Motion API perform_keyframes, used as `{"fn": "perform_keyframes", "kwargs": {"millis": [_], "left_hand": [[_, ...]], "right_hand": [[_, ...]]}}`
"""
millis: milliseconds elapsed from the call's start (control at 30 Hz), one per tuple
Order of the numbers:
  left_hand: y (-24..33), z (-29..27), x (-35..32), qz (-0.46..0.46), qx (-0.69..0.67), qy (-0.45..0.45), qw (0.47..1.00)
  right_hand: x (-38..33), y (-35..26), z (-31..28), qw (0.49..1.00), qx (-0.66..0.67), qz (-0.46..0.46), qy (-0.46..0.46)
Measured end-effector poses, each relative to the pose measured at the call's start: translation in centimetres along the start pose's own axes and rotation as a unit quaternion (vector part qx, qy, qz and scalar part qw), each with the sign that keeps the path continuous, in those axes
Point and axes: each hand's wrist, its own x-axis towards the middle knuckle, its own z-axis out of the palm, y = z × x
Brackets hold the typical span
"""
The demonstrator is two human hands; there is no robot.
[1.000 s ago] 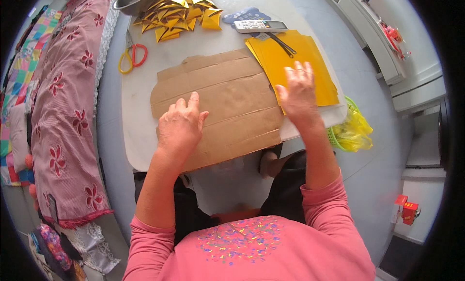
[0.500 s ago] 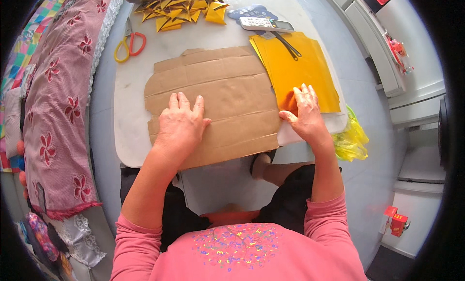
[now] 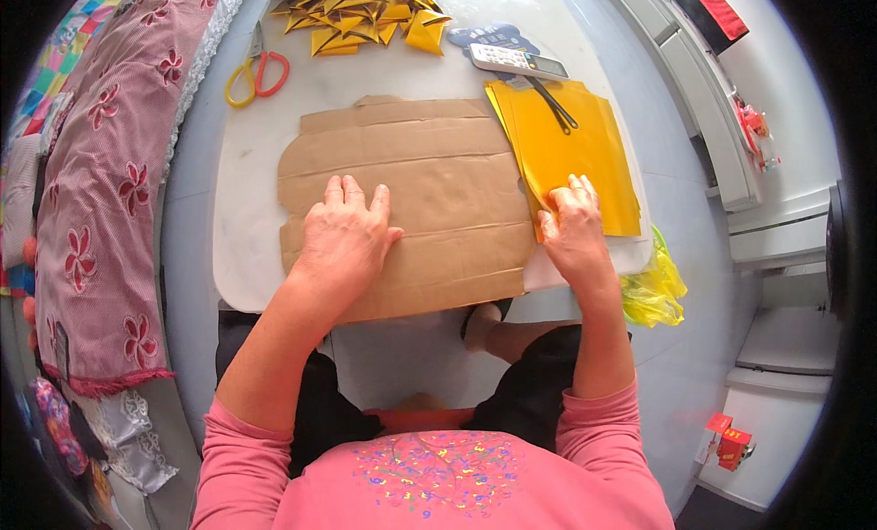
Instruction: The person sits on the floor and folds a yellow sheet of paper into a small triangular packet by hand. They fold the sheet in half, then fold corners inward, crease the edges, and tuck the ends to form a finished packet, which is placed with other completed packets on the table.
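On the white counter [image 3: 247, 210], the left hand [image 3: 343, 242] lies flat and open on the cardboard sheet [image 3: 438, 183]; just right of it, the right hand [image 3: 571, 224] pinches the yellow paper [image 3: 566, 146].

1. I see a pale grey-blue floor [image 3: 694, 365] filling the room around a low white bench [image 3: 247, 265] with rounded corners.
2. On my left lies a bed [image 3: 100, 210] under a pink cover with red flowers, a patchwork quilt [image 3: 68, 37] beyond it and white lace trim [image 3: 128, 429] at its near end.
3. On my right I see white furniture with stepped edges [image 3: 722, 155] along the wall.
4. A small red box [image 3: 731, 439] sits on the floor near the lower right.
5. Light is even and bright, daylight-like, with soft shadows.
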Motion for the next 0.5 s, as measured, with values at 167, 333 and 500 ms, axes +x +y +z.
{"fn": "perform_keyframes", "kwargs": {"millis": [167, 333, 500], "left_hand": [[-0.4, 0.2, -0.3, 0.016, 0.005, 0.025, 1.0], [-0.5, 0.4, -0.3, 0.014, -0.003, 0.015, 1.0], [-0.3, 0.2, -0.2, 0.004, -0.008, -0.006, 1.0]], "right_hand": [[0.2, 0.0, 0.5, 0.996, -0.082, -0.003, 0.043], [1.4, 0.7, -0.3, 0.987, -0.061, -0.038, 0.141], [1.7, -2.0, -1.8, 0.985, 0.086, 0.005, 0.152]]}}
